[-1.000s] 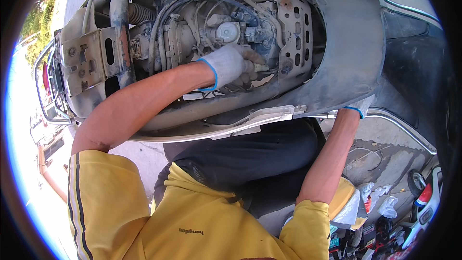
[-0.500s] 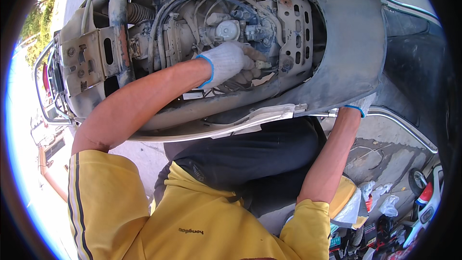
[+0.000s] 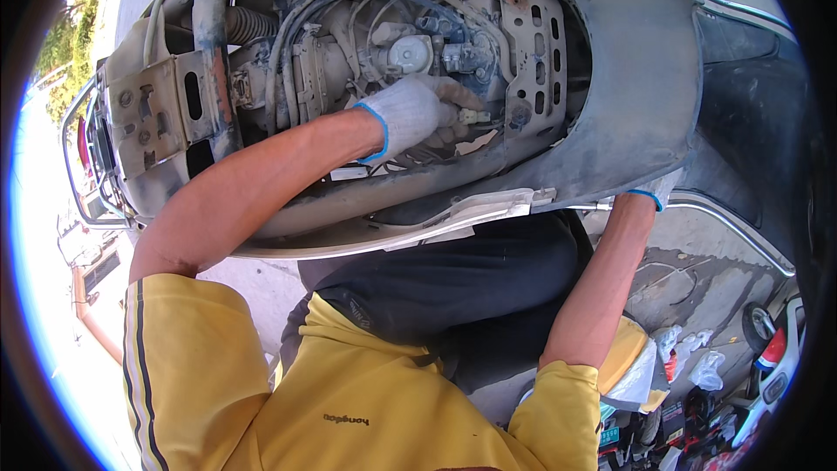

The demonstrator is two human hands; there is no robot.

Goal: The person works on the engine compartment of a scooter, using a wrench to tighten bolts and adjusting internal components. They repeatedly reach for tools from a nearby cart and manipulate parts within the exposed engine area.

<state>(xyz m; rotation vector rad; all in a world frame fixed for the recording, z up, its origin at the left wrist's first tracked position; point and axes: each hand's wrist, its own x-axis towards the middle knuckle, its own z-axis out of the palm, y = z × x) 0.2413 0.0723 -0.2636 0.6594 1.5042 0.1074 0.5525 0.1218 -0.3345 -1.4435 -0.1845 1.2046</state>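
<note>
My left arm bends at the elbow and slants up across the frame rail [image 3: 384, 195] into the scooter's open engine bay, my left hand [image 3: 408, 115] palm down in a white knitted glove with a blue cuff. My gloved fingers [image 3: 453, 92] are closed around a small pale connector [image 3: 473, 116], which pokes out past their tips, below the round metal cap [image 3: 410, 55] and just beside the perforated bracket [image 3: 534, 57]. My right forearm [image 3: 603, 283] reaches steeply up from the lower right to the edge of the grey body panel [image 3: 641, 78]. There only the blue cuff and a bit of glove on my right hand [image 3: 660, 185] show; the panel hides the fingers, so I can't tell whether they grip anything. My left hand covers part of the hoses, and whatever joins the connector is hard to make out.
</note>
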